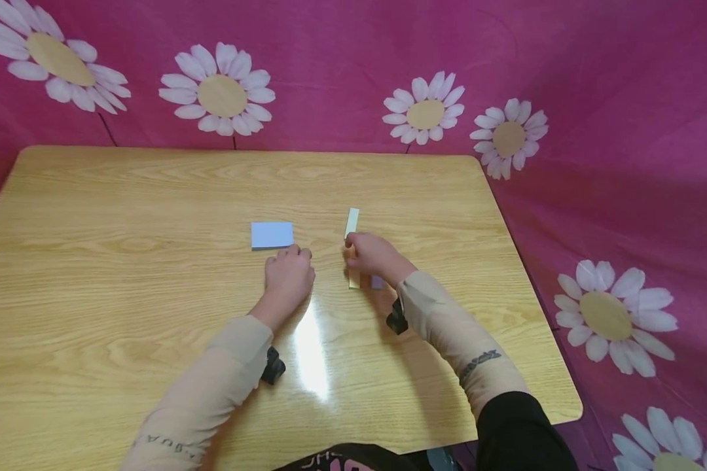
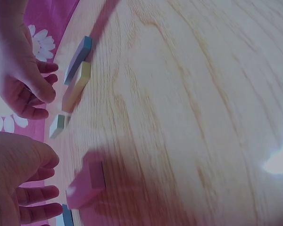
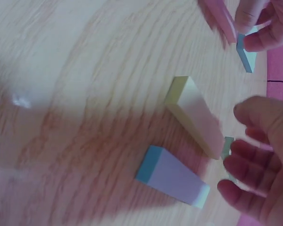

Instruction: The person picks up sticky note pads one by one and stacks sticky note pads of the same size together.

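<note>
My left hand (image 1: 290,273), fingers relaxed, hovers just in front of a light-blue rectangular block (image 1: 271,235). Beside its fingers in the left wrist view lies a pink block (image 2: 88,185), hidden from the head view by the hand. My right hand (image 1: 377,255) is over a row of narrow blocks, its fingers loosely bent with nothing visible between them. Around it are a pale green block (image 1: 352,220), a yellow block (image 3: 195,117) and a lilac block with a blue end (image 3: 174,176). The yellow and lilac ones are partly covered in the head view.
The blocks lie on a wood-grain table (image 1: 124,275). A pink cloth with white daisies (image 1: 330,72) hangs behind the table and along its right side. A bright light reflection (image 1: 311,353) shows on the tabletop between the forearms.
</note>
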### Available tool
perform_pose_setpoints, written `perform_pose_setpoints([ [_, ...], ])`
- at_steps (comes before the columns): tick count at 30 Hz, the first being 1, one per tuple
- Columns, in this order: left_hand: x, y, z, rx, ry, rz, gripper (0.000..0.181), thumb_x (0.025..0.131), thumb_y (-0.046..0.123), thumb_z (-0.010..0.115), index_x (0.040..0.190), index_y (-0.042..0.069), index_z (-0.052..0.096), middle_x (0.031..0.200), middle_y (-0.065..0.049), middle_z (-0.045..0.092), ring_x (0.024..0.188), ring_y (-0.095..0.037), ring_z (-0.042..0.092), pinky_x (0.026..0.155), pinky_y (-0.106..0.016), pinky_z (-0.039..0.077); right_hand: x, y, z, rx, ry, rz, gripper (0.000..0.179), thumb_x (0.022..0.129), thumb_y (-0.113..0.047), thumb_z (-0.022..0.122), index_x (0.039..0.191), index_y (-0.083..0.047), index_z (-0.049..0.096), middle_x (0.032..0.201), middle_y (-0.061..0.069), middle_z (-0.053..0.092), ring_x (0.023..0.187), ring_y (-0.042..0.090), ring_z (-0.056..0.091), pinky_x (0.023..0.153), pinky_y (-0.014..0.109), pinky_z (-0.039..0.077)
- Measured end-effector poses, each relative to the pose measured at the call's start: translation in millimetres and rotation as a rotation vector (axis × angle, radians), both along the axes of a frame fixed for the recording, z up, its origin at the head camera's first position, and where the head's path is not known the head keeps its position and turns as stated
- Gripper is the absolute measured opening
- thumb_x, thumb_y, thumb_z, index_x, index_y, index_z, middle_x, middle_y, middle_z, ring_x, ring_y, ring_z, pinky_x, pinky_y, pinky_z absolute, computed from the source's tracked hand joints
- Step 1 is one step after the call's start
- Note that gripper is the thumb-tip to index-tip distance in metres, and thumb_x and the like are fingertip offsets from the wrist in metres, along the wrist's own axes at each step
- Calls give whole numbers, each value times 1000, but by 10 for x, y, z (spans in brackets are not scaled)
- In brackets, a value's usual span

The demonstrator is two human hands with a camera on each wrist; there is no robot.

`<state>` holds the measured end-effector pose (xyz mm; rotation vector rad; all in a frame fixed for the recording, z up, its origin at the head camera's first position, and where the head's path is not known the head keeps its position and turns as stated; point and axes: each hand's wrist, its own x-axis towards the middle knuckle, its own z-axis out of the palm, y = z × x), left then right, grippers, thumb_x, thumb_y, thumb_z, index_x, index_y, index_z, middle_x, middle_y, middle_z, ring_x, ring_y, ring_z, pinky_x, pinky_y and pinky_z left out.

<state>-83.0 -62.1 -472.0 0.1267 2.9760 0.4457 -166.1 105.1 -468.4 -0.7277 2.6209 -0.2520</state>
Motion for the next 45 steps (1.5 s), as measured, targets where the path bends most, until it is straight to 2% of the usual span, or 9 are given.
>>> perform_pose_setpoints([
  [3,-11,37,2,-6,-2,-11,27,88,17,49,110,3,57,105,-14,53,97,-30,50,77,-46,40,37,10,12,37,32,-64,33,78,-16,59,105,1,53,92,11,60,76,21,53,72,34,45],
  [4,-13,46,3,-8,-4,-13,27,88,17,49,110,3,57,106,-14,53,98,-30,50,78,-46,40,66,-9,49,64,12,-100,35,78,-16,60,107,2,52,97,13,60,80,22,54,76,36,44],
  [9,-17,119,9,-19,-4,-34,29,87,20,52,109,4,57,103,-13,55,93,-30,52,77,-45,41,144,-37,55,69,27,-185,39,76,-20,62,105,2,48,88,13,59,74,23,53,69,36,45],
  [19,49,429,-32,24,17,-92,29,81,27,60,95,2,58,86,-11,58,77,-30,59,61,-42,45,139,-103,49,100,52,-272,33,81,-19,56,102,4,46,82,15,57,70,25,55,63,37,47],
  [25,39,600,-97,53,-34,-28,45,79,43,60,93,0,56,83,-11,55,75,-29,57,57,-41,46,107,-95,51,89,19,-328,30,83,-21,54,99,4,48,77,12,54,65,22,49,58,34,45],
  [32,16,718,-185,69,-87,38,60,77,47,62,107,-2,49,92,-13,52,80,-28,55,59,-38,47,76,-113,22,68,-10,-354,33,82,-25,55,97,3,47,73,8,49,63,19,47,54,29,40],
  [36,15,745,-189,61,-91,53,60,77,44,63,111,-3,47,95,-14,52,84,-28,54,61,-38,48,64,-142,3,53,-12,-370,34,81,-25,57,98,3,47,78,11,53,67,21,50,60,31,43],
  [41,19,768,-178,40,-74,74,51,79,38,62,108,-1,49,92,-13,53,83,-28,54,57,-40,46,50,-168,-37,47,-22,-406,34,80,-20,57,101,4,47,87,14,55,72,22,51,65,34,45],
  [45,22,781,-172,-1,-43,73,51,78,42,61,106,0,50,90,-12,53,80,-27,54,54,-39,45,54,-168,-48,47,-13,-416,34,80,-19,57,102,4,47,88,15,55,73,22,51,66,34,46],
])
